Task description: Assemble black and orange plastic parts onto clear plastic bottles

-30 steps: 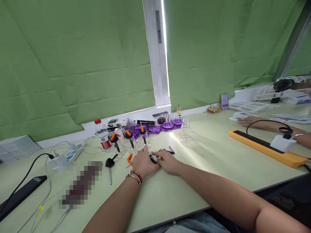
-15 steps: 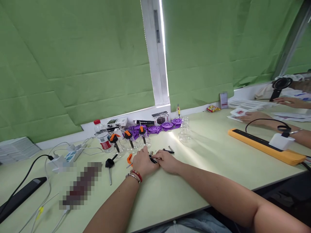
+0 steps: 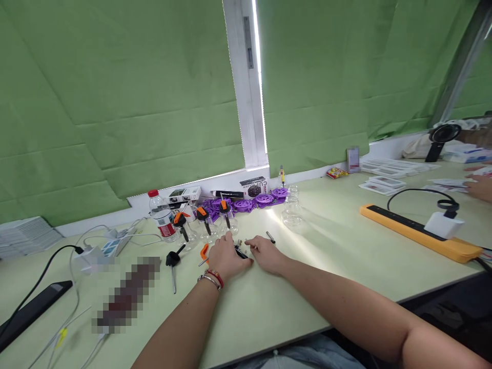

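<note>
On the table in front of me, my left hand (image 3: 227,257) is closed around a dark, narrow part (image 3: 241,252), mostly hidden under the fingers. My right hand (image 3: 266,253) lies just right of it, fingers curled and index fingertip beside some small metal pieces (image 3: 240,242). What sits under the right fingers, if anything, is hidden. Beyond its knuckles lies a small coil spring (image 3: 270,236). Left of my left hand are an orange curved piece (image 3: 204,252) and a black piece with a metal rod (image 3: 172,259).
Behind stand several clear glass bottles with orange-and-black tops (image 3: 203,215), a red-capped water bottle (image 3: 163,218), purple parts (image 3: 244,205) and a stacked clear vessel (image 3: 292,207). A yellow power strip (image 3: 418,230) lies right. Another person's hand (image 3: 480,187) is at the far right.
My right hand has drawn slightly right, off the dark part under my left hand. The other person's hands have moved off toward the right edge, leaving the cards on the table.
</note>
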The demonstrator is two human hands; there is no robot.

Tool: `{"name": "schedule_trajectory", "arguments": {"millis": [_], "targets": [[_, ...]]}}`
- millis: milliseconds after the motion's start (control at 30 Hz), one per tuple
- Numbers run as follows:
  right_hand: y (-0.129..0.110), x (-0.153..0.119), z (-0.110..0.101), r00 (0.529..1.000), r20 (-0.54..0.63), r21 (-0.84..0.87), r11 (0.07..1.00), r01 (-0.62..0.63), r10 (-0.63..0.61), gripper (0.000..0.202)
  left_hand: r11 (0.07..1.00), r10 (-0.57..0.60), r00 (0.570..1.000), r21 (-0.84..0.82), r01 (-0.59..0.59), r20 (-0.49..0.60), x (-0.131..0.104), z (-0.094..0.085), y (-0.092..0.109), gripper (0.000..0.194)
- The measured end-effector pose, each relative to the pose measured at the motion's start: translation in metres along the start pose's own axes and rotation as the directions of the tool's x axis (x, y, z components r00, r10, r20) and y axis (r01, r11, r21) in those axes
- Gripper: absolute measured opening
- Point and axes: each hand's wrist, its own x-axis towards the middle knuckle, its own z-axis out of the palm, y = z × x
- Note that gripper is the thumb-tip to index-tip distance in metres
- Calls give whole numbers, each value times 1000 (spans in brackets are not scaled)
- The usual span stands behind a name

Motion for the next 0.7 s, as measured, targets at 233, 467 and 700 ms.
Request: {"name": "schedule_trajectory", "arguments": {"millis": [233,467,700], "targets": [[-3,-11,-4,995,63,-283,955,92,-78,32,998,39,998,54,-36,-45,-4,-9,-6,80],[-6,-1,5,993,120,-557,826,84,-19,25,992,70,997,106,-65,-45,-5,-9,-7,67],[-11,0,3,996,50,-230,970,79,-70,33,991,85,995,109,-78,-59,-8,-9,-6,54]]}}
